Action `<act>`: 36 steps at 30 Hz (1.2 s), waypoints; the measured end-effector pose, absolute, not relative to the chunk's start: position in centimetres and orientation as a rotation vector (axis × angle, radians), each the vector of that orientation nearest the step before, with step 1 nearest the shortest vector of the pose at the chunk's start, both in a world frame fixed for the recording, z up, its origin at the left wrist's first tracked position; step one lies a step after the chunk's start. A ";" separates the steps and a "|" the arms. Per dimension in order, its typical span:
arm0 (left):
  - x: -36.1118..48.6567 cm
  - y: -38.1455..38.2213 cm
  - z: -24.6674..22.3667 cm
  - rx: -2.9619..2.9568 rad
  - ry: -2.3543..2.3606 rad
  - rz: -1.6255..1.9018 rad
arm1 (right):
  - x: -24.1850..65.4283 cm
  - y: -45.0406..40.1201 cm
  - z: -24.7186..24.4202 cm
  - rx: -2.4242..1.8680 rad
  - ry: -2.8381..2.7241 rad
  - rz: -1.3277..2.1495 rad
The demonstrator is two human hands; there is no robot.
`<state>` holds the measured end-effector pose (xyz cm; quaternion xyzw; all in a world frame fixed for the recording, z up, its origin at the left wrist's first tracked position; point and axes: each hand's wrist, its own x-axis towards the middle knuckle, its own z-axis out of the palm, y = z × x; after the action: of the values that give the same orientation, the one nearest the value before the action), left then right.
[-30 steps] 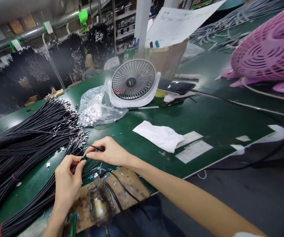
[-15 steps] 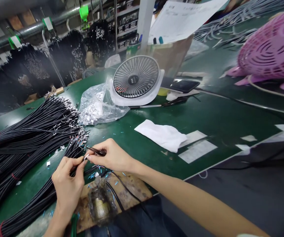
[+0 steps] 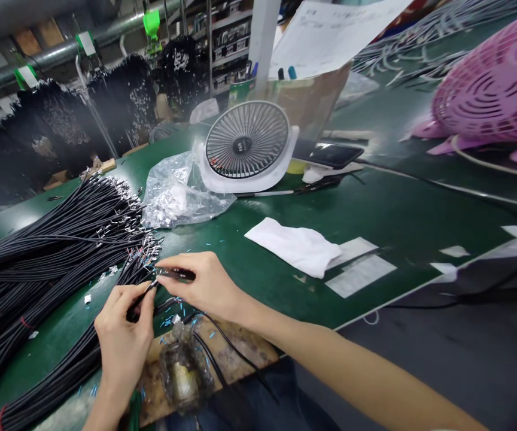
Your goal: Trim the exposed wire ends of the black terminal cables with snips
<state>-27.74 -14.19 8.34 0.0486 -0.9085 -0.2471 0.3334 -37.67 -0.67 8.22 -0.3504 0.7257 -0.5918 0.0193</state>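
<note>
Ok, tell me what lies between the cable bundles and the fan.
Head view: a clear plastic bag lies between the cable bundles and the fan.

1. Cables (image 3: 38, 251): black, with silvery tips (image 3: 151, 245) and red ties (image 3: 26, 323).
2. Held tool (image 3: 185, 275): dark, near black.
3. Desk (image 3: 415, 209): deep green, speckled with bright blue snippets (image 3: 167, 322).
4. Board (image 3: 240, 341): tan, blotched dark brown.
5. Fan (image 3: 242, 145): white body, dark grille of radiating spokes.
6. Lattice casing (image 3: 483, 99): pink, with curved slots.
7. Printed sheet (image 3: 330, 39): white, with grey text.
</note>
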 end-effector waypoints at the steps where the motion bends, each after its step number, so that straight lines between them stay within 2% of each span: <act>1: -27.8 -14.2 8.3 0.152 -2.353 -0.658 | -37.7 -0.5 8.4 -1.099 2.346 -1.773; 5: -27.9 -14.5 7.9 0.277 -2.238 -0.768 | -37.5 0.1 8.9 -1.177 2.537 -1.440; 7: -27.9 -14.8 7.6 0.336 -2.202 -0.851 | -37.4 0.1 8.9 -1.222 2.525 -1.393; 15: -27.9 -15.1 7.7 0.397 -2.149 -0.954 | -37.2 -0.4 8.7 -1.222 2.146 -1.675; 29: -27.9 -14.7 7.7 0.273 -2.125 -0.783 | -37.1 -0.5 8.4 -1.121 2.115 -1.654; 33: -28.0 -14.6 7.9 0.376 -2.154 -0.823 | -37.2 -0.5 8.1 -1.093 2.128 -1.667; 36: -28.1 -15.0 8.3 0.456 -2.258 -0.995 | -37.4 -0.5 7.9 -1.088 2.164 -1.653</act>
<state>-28.11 -15.03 8.34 0.1726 -0.8552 -0.3770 0.3111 -37.42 -0.50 7.93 -0.3689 0.7340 -0.5605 0.1046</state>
